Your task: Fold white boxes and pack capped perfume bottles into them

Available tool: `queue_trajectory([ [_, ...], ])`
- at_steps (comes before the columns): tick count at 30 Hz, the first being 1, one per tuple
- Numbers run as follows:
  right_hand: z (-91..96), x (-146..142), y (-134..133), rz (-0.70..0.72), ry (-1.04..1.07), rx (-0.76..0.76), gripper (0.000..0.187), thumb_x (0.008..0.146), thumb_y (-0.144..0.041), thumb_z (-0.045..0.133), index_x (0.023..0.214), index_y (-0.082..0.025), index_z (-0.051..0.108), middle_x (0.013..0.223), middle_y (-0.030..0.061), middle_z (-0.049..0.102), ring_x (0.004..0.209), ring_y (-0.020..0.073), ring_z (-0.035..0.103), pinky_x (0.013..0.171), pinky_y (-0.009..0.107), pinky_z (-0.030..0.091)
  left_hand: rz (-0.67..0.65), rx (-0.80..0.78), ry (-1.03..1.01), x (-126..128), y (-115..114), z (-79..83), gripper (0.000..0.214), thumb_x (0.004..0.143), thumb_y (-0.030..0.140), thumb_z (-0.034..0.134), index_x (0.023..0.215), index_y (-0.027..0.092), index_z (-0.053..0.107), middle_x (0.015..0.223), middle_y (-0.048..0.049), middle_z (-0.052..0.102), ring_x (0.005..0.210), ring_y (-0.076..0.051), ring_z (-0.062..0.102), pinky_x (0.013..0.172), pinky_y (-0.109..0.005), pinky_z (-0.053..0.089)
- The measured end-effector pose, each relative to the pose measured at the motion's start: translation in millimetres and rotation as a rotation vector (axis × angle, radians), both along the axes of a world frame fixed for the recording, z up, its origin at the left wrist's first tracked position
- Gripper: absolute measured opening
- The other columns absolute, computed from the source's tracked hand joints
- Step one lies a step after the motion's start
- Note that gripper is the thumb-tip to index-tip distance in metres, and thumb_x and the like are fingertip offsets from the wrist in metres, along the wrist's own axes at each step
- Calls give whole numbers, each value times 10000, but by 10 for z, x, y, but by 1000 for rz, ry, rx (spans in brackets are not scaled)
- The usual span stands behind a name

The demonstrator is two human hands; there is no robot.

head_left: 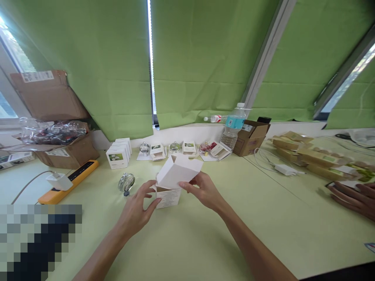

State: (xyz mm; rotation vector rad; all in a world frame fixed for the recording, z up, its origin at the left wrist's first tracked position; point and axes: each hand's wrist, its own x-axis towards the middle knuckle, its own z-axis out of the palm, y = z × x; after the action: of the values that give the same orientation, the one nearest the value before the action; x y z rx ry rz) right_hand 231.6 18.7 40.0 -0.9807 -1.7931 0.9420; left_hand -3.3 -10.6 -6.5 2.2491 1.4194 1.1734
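Showing white carton [168, 198], upright, long axis vertical | right hand [203, 191], at its upper right, gripping raised lid panel [178, 171] | left hand [136, 208], at lower left, curled against edge, grip unclear

Matt white paperboard box [177, 171]

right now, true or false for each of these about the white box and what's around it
1. The left hand and right hand both hold the white cardboard box. True.
2. The round glass bottle is to the right of the box. False: it is to the left.
3. All the box's flaps are shut. False: the flaps stand open.
4. Another person's hand is at the right edge of the view. True.
5. A clear water bottle with a blue label stands upright beside a brown cardboard carton. True.
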Motion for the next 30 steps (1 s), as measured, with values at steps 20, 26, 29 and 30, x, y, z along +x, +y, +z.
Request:
queue_trajectory([
  [20, 7, -71, -38, 12, -20, 97, 302, 873, -418, 525, 1096, -220, 565, 995, 57, 627, 746, 155, 567, 581, 268, 494, -26, -56, -29, -18, 23, -19, 402, 859, 321, 544, 1229, 305, 387, 1127, -26, 604, 884, -169, 666, 754, -328, 564],
  [26, 16, -77, -45, 21, -44, 114, 272, 900, -396, 488, 1106, -238, 573, 985, 33, 624, 735, 142, 549, 586, 259, 495, -18, -52, -21, -8, 19, -12, 392, 857, 324, 545, 1218, 300, 395, 1094, -29, 615, 867, -177, 670, 726, -333, 569],
  [29, 19, -83, -52, 24, -48, 120, 276, 911, -383, 471, 1130, -246, 567, 986, 31, 622, 735, 142, 547, 591, 261, 496, -15, -55, -21, -3, 16, -11, 385, 853, 326, 551, 1209, 303, 404, 1080, -28, 620, 859, -177, 673, 695, -318, 573],
  [30, 17, -85, -52, 25, -49, 123, 281, 914, -380, 466, 1139, -245, 565, 982, 33, 620, 732, 142, 546, 590, 261, 496, -16, -54, -21, -2, 16, -12, 386, 853, 327, 552, 1209, 303, 405, 1082, -28, 619, 858, -177, 673, 687, -314, 573],
])
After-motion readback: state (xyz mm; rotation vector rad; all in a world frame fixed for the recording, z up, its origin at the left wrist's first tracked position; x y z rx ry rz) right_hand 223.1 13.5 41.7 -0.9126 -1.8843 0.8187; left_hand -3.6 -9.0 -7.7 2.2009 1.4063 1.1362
